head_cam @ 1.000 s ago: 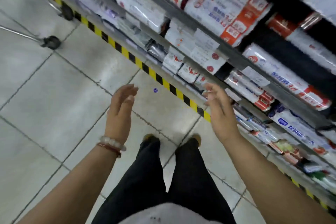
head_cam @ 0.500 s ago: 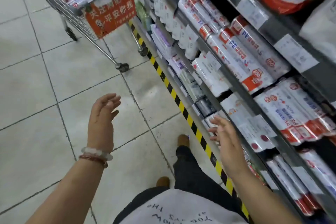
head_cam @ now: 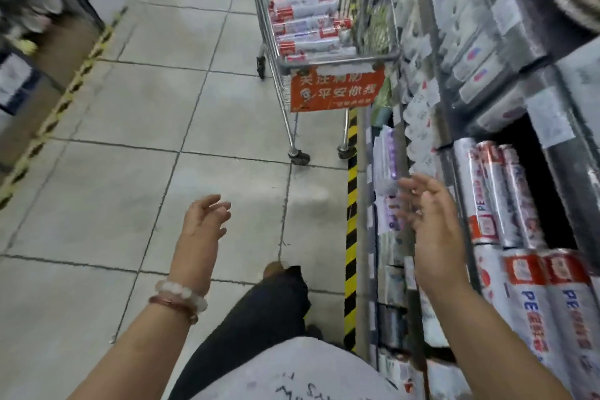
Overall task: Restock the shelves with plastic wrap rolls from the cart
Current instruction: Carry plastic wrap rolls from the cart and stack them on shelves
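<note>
Plastic wrap rolls (head_cam: 308, 32) lie stacked in the cart (head_cam: 337, 60), far ahead of both hands, long axes running left to right. Left hand (head_cam: 201, 230) and right hand (head_cam: 435, 221) are empty, fingers relaxed. The right appears marginally nearer, beside the shelves (head_cam: 506, 204).

Grey tiled floor (head_cam: 130, 127) under wire cart (head_cam: 328, 52), stocked shelves (head_cam: 506, 127) alongside

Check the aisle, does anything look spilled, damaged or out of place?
Nothing stands out. The cart stands upright beside the shelves, its rolls stacked inside; both hands, left and right, are empty. The floor shows no spill.
</note>
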